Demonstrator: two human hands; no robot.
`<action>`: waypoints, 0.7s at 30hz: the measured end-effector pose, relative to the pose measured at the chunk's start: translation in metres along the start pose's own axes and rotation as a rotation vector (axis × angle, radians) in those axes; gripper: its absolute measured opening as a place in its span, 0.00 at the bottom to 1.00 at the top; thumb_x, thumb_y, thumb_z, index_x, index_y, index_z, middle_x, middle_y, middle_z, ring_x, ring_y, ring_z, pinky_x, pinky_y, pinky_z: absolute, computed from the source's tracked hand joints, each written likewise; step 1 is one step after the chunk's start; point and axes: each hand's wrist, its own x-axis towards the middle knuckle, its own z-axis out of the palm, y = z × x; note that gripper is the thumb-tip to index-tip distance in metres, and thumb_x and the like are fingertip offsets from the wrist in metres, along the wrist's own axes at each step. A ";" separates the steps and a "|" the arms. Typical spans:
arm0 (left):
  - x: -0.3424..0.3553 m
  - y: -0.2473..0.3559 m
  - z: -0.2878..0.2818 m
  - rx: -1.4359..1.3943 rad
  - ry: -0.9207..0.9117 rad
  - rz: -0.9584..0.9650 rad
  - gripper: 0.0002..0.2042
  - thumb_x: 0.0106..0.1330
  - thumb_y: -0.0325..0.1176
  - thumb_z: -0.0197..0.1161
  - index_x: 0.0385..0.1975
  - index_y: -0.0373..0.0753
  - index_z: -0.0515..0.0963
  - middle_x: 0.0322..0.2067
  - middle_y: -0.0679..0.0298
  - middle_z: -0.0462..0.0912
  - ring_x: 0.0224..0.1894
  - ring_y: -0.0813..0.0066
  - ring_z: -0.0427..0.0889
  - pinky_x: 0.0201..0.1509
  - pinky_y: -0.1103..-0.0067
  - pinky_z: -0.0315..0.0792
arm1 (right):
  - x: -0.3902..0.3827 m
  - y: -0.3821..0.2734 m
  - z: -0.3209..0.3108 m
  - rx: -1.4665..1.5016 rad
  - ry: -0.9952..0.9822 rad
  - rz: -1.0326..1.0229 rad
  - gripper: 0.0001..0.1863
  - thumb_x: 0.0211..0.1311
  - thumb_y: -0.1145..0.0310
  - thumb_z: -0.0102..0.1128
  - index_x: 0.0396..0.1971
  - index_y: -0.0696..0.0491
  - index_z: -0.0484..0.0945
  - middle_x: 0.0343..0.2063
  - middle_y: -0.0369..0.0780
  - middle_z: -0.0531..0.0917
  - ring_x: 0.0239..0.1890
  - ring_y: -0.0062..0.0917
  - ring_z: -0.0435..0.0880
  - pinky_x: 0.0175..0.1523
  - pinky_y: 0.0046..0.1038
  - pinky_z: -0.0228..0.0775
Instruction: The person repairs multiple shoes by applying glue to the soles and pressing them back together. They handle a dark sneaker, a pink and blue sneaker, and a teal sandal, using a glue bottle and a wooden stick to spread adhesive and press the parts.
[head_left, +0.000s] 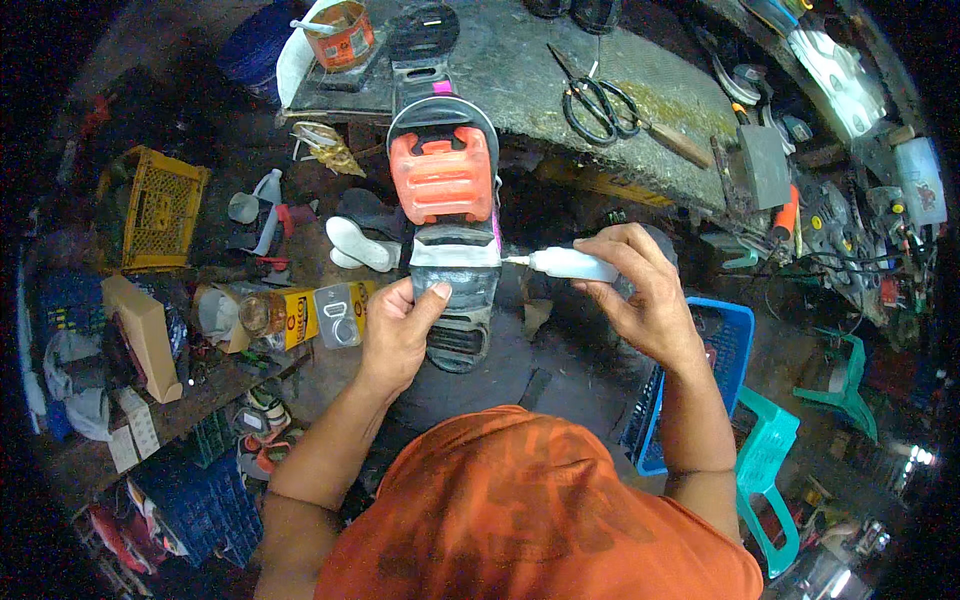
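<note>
A long shoe sole (450, 320) with black parts, a pale band (455, 250) and an orange-red plastic piece (442, 175) is held upright in the middle. My left hand (405, 330) grips its lower part, thumb pressed on the black surface. My right hand (635, 280) is closed on a white squeeze bottle (565, 263), held sideways. The bottle's thin nozzle reaches the right edge of the pale band. Whether anything comes out of it is too small to tell.
A worn workbench (520, 80) holds an orange tub (340, 40), scissors (590, 100) and tools. Yellow crate (160, 205) and cardboard box (140, 335) sit left. Blue basket (740, 325) and green stools (765, 480) stand right; white soles (360, 240) lie behind.
</note>
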 end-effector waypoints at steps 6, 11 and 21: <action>0.001 0.000 0.000 0.020 0.001 0.002 0.11 0.76 0.34 0.60 0.44 0.32 0.84 0.39 0.67 0.88 0.39 0.85 0.82 0.46 0.81 0.75 | 0.013 -0.013 -0.011 -0.276 -0.062 -0.093 0.27 0.43 0.81 0.72 0.49 0.51 0.83 0.44 0.42 0.82 0.48 0.42 0.82 0.53 0.40 0.75; 0.002 0.001 -0.002 -0.021 -0.015 0.002 0.11 0.76 0.33 0.60 0.44 0.31 0.84 0.39 0.67 0.88 0.39 0.85 0.82 0.46 0.81 0.76 | 0.019 -0.019 -0.013 -0.307 -0.068 -0.111 0.27 0.43 0.80 0.72 0.49 0.51 0.83 0.44 0.42 0.82 0.48 0.42 0.82 0.53 0.40 0.75; 0.008 -0.004 0.001 -0.030 -0.043 0.013 0.10 0.76 0.32 0.60 0.44 0.30 0.84 0.39 0.66 0.88 0.37 0.85 0.82 0.44 0.81 0.77 | 0.031 -0.024 0.004 -0.219 -0.035 -0.087 0.25 0.46 0.79 0.74 0.49 0.53 0.83 0.43 0.42 0.82 0.47 0.40 0.83 0.50 0.38 0.76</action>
